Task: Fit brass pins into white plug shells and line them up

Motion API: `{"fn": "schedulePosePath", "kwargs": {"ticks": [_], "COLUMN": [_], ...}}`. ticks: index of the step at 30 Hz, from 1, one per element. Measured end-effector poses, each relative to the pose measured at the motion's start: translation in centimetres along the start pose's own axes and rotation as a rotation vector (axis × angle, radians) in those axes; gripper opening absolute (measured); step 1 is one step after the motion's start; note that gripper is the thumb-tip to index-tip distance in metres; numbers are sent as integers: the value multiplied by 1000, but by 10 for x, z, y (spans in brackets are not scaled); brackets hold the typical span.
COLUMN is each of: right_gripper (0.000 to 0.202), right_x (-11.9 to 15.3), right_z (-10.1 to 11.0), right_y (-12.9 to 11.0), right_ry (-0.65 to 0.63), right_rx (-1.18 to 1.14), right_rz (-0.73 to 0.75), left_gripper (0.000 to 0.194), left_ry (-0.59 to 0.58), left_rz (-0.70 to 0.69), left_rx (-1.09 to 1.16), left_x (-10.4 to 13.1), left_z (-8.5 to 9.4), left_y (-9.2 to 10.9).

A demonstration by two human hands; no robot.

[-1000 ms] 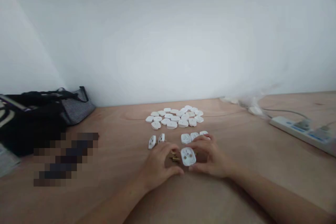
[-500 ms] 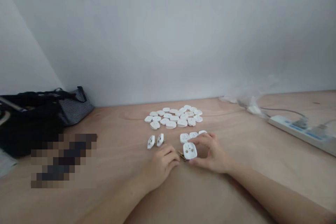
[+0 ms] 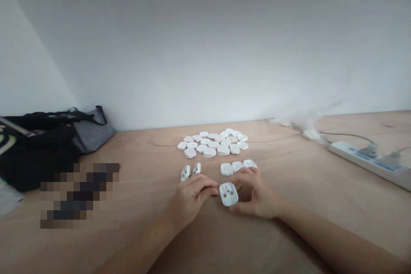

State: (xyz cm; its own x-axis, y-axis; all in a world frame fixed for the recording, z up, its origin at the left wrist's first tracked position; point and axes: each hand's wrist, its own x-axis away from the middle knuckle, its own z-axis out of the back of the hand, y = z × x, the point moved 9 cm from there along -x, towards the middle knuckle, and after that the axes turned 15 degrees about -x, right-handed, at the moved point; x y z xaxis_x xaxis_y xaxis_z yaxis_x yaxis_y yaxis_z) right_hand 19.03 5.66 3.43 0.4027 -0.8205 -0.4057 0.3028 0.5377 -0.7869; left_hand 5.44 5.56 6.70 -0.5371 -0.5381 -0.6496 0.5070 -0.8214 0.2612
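My right hand grips a white square plug cover between thumb and fingers, its inner face with small brass parts turned toward me. Close to its left edge is my left hand, with thumb and fingers pinched together; what they hold is too small to make out. Behind my left hand, two white plug pieces stand on edge. Three more white covers lie in a row behind my right hand, the leftmost one fully visible.
A cluster of several white plug pieces lies farther back on the wooden table. At the right are a power strip with cables and a clear plastic bag. Black bags and a pixelated dark object occupy the left.
The held cover has moved slightly nearer to me and tilted. My left hand has risen a little and its fingers have closed into a pinch beside the cover, where small brass pieces lay.
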Motion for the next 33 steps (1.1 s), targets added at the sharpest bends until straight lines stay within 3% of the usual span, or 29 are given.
{"fn": "schedulePosePath", "kwargs": {"ticks": [6, 26, 33], "right_gripper": [47, 48, 44], "right_x": [-1, -1, 0], "right_z": [-3, -3, -1], "right_y": [-6, -14, -15], "right_ry": [-16, -10, -3], "right_rx": [-13, -7, -5], "right_rz": [25, 76, 87], "left_gripper": [11, 4, 13], "left_ry": [65, -5, 40], "left_rz": [59, 138, -38], "left_rx": [89, 13, 39], "left_x": [0, 0, -2], "left_z": [2, -8, -4], "left_y": [1, 2, 15]}}
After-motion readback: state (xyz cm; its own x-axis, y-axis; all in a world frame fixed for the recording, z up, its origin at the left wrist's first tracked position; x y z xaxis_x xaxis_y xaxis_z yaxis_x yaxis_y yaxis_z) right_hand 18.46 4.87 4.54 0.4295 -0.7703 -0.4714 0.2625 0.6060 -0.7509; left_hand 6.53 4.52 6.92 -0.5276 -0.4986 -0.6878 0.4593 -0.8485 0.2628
